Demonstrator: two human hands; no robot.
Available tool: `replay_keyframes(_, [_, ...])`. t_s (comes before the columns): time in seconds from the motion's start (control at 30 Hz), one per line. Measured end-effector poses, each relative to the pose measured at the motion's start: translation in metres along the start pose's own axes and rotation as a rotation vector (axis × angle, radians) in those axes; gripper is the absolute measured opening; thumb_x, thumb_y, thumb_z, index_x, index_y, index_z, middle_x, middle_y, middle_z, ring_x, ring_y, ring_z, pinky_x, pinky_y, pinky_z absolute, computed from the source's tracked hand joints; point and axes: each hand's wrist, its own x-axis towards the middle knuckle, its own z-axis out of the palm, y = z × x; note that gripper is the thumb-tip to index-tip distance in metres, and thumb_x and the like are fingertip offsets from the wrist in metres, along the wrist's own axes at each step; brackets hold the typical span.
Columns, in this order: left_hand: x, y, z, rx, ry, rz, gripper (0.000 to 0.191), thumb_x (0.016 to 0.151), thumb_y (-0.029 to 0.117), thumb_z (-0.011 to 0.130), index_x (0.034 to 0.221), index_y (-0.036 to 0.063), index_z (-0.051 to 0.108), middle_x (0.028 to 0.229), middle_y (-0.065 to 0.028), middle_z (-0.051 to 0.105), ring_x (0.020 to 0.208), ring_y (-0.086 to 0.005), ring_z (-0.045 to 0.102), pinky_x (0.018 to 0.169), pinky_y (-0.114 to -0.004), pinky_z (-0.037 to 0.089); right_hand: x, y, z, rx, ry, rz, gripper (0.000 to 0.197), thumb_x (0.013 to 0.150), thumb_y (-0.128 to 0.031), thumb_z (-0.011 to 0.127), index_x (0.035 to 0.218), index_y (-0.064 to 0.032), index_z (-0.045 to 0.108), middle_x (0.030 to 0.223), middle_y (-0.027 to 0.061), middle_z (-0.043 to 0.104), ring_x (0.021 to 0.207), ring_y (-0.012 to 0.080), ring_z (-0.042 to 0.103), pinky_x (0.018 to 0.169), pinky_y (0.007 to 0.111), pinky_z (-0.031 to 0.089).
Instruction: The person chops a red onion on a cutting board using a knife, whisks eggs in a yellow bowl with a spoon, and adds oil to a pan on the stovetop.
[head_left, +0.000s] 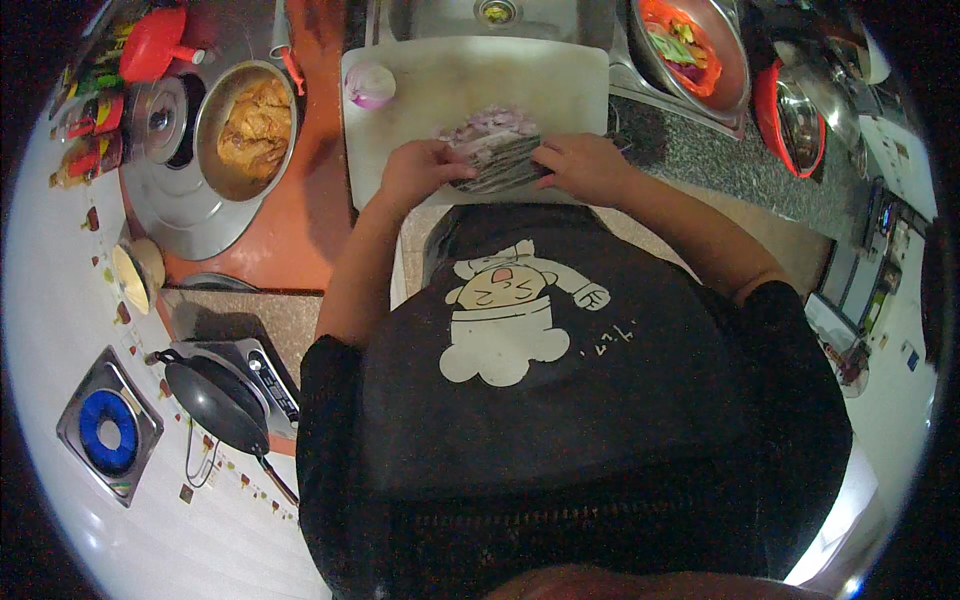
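Observation:
Between my two hands is a broad, flat, dark grey piece with pale streaks (499, 166), apparently the blade of a kitchen cleaver; its handle is not visible. My left hand (421, 174) holds its left end, with fingertips over the surface. At its right end the fingers of my right hand (589, 169) are curled onto the edge. Chopped purple onion (495, 120) lies along its far side and partly over it. All of this is at the near edge of a white cutting board (480, 71). A peeled onion half (370, 85) sits at the board's far left.
Left of the board, a metal pan (206, 169) holds brown, sauced food. A black wok (214, 401) stands on a cooktop (274, 382) farther left. Beyond the board is a steel sink (427, 19). A steel bowl (733, 64) lined with red plastic and a red-rimmed basin (772, 124) are to the right.

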Motion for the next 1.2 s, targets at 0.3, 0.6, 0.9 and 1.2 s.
replay_keyframes(0.3, [0.059, 0.002, 0.042, 0.307, 0.361, 0.145, 0.044, 0.074, 0.051, 0.076, 0.079, 0.0074, 0.072, 0.075, -0.0102, 0.069, 0.071, -0.0283, 0.067, 0.068, -0.04, 0.051, -0.005, -0.001, 0.008, 0.05, 0.053, -0.067, 0.033, 0.083, -0.038, 0.068, 0.095, -0.0106, 0.054, 0.091, 0.0095, 0.056, 0.084, 0.0315, 0.063, 0.069, 0.045, 0.051])
replay_keyframes(0.6, [0.074, 0.039, 0.064, 0.275, 0.219, 0.084, 0.05, 0.074, 0.056, 0.073, 0.081, 0.0067, 0.07, 0.078, -0.0121, 0.069, 0.073, -0.0293, 0.068, 0.068, -0.041, 0.052, -0.006, 0.013, 0.0, 0.066, 0.095, -0.196, 0.033, 0.081, -0.037, 0.069, 0.092, -0.0107, 0.053, 0.091, 0.0094, 0.055, 0.083, 0.0312, 0.063, 0.068, 0.044, 0.051])
replay_keyframes(0.9, [0.013, 0.007, 0.004, 0.042, -0.009, 0.014, 0.048, 0.066, 0.047, 0.085, 0.073, 0.0048, 0.063, 0.074, -0.0113, 0.067, 0.073, -0.0283, 0.066, 0.064, -0.039, 0.05, -0.015, 0.027, -0.011, 0.049, 0.049, -0.104, 0.036, 0.084, -0.042, 0.066, 0.099, -0.0114, 0.058, 0.092, 0.0085, 0.058, 0.087, 0.0307, 0.063, 0.071, 0.043, 0.05])
replay_keyframes(1.2, [0.053, -0.003, 0.038, 0.313, 0.356, -0.006, 0.043, 0.068, 0.048, 0.082, 0.076, 0.0086, 0.068, 0.077, -0.0091, 0.067, 0.076, -0.0299, 0.066, 0.072, -0.04, 0.049, -0.024, 0.032, -0.011, -0.052, 0.007, -0.185, 0.04, 0.085, -0.044, 0.064, 0.107, -0.0118, 0.059, 0.099, 0.0084, 0.06, 0.093, 0.0303, 0.063, 0.076, 0.042, 0.051])
